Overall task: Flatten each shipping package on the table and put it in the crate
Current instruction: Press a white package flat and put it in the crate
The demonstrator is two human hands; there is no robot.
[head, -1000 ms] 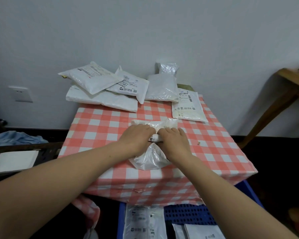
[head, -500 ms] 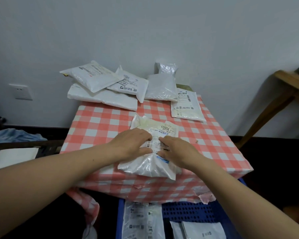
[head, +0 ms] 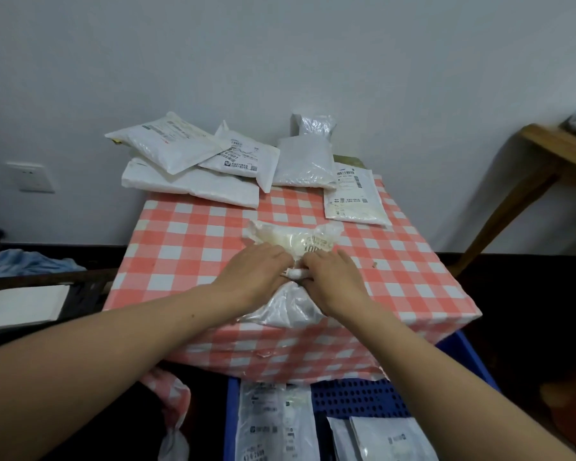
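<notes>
left hand point(head: 258, 276) and right hand point(head: 338, 281) meet side by side, fingers curled into the bunched middle of a white package point(head: 285, 239) on the checked table point(head: 187, 247); blue crate point(head: 356, 397) below.

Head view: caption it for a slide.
Left hand and right hand grip a white plastic shipping package on a red-checked table.

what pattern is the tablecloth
Red-and-white checks on the tablecloth, seen in the head view.
</notes>
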